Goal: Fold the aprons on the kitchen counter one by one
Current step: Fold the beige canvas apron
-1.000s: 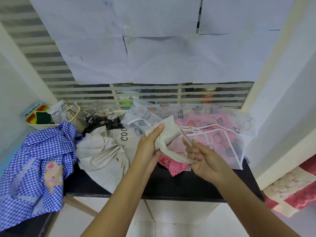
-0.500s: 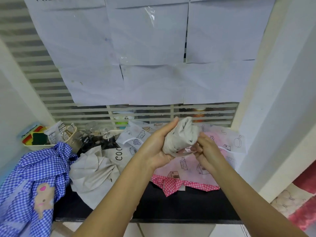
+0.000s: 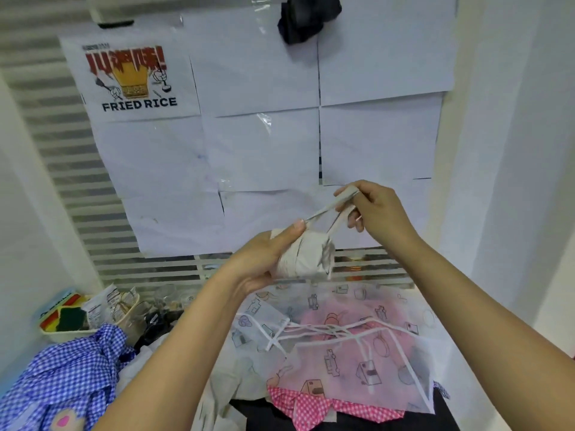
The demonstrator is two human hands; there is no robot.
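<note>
Three other aprons lie on the black counter below my hands: blue gingham apron far left of my left forearm, cream apron under that forearm, sheer printed apron beneath my right hand. Rolled beige apron: held in the air, gripped in my left hand, thumb across its top, long axis pointing right from my palm. Strap: rises up-right, pinched in my right fingers.

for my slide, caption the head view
Left hand grips a rolled beige cloth apron bundle; right hand pinches its beige strap
</note>
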